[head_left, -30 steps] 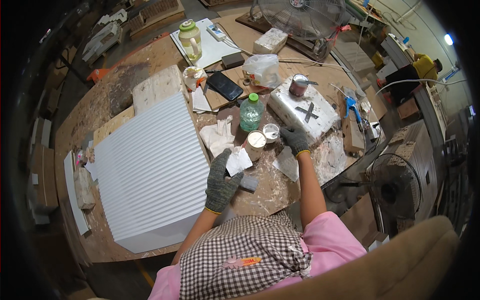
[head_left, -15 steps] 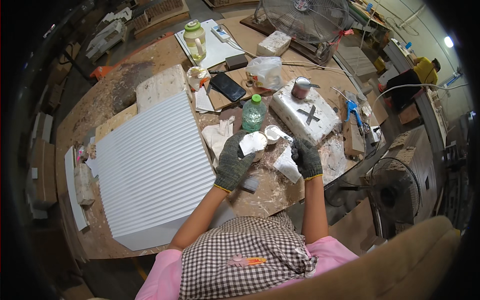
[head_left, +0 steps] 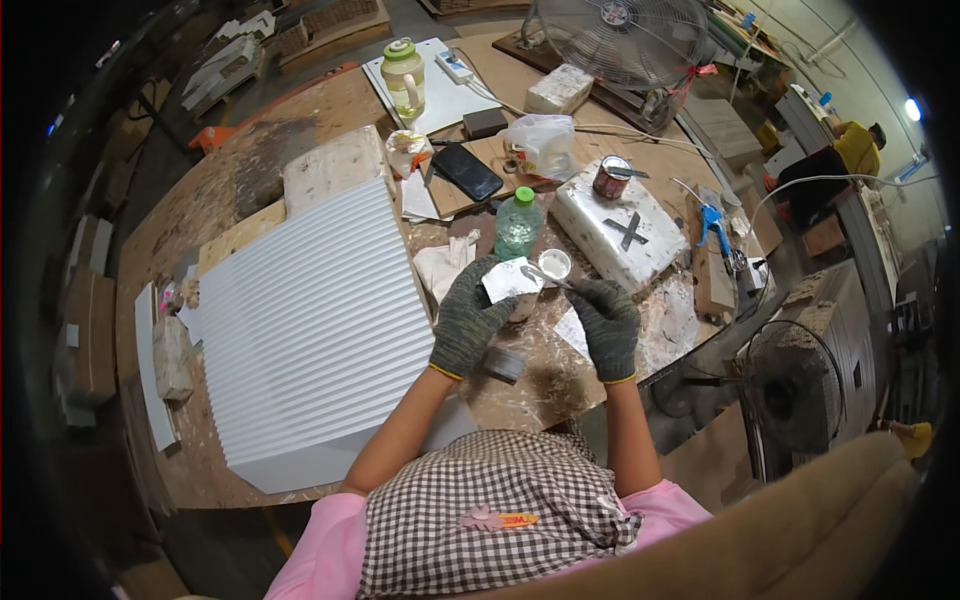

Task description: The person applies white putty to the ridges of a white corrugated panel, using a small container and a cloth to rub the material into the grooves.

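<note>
My left hand [head_left: 468, 315], in a dark grey knit glove, is closed around a white flat piece [head_left: 505, 281] smeared with grey, at the rim of a round tub [head_left: 524, 307] mostly hidden below it. My right hand [head_left: 606, 318], gloved alike, pinches a thin spatula [head_left: 553, 280], whose tip rests at the white piece. A small round white cup [head_left: 554, 263] stands just beyond the spatula. Under the right hand lies a white printed paper [head_left: 573, 331], partly covered. Left of my hands is a ribbed white panel [head_left: 315, 335]. A small grey block [head_left: 502, 365] lies near the left wrist.
Behind my hands stand a green-capped bottle [head_left: 519, 225], a white block with a black cross [head_left: 622, 232] and a small can [head_left: 612, 178]. A phone [head_left: 467, 173], blue-handled tool [head_left: 713, 230], jug [head_left: 403, 80] and fan [head_left: 625, 40] are farther out. A person [head_left: 855, 150] is at far right.
My right hand has brought the spatula leftward from beside the white cup to the white piece in my left hand. The view has shifted slightly, and more of the small grey block shows.
</note>
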The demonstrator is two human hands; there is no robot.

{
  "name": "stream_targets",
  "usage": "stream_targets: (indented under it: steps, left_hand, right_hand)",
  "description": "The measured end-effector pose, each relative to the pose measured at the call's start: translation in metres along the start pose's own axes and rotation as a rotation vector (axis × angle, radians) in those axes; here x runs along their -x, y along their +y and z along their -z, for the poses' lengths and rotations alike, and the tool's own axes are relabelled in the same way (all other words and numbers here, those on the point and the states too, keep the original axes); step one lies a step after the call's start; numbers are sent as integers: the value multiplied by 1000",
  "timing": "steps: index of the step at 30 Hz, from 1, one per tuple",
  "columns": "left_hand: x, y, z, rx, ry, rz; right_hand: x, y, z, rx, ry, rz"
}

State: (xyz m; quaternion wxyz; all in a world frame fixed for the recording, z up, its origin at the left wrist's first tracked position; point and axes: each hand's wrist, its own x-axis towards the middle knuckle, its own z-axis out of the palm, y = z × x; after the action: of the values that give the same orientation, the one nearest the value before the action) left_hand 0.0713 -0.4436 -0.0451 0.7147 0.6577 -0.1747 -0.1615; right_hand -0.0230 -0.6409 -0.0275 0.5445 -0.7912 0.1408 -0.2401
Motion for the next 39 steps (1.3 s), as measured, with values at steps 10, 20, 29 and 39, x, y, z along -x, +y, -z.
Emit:
stream_targets:
  steps: [10, 20, 29, 39]
  left_hand:
    - [11, 8, 14, 104, -18, 100]
    - [11, 2, 20, -105, -29, -25]
    - [28, 1, 25, 109, 79, 104]
    - [42, -19, 26, 135, 73, 126]
  right_hand:
    - [16, -7, -2, -47, 96, 104]
    - [16, 10, -20, -558, -83, -585]
    - [-36, 35, 5, 739, 88, 124]
    - [-75, 63, -32, 972, -325, 148]
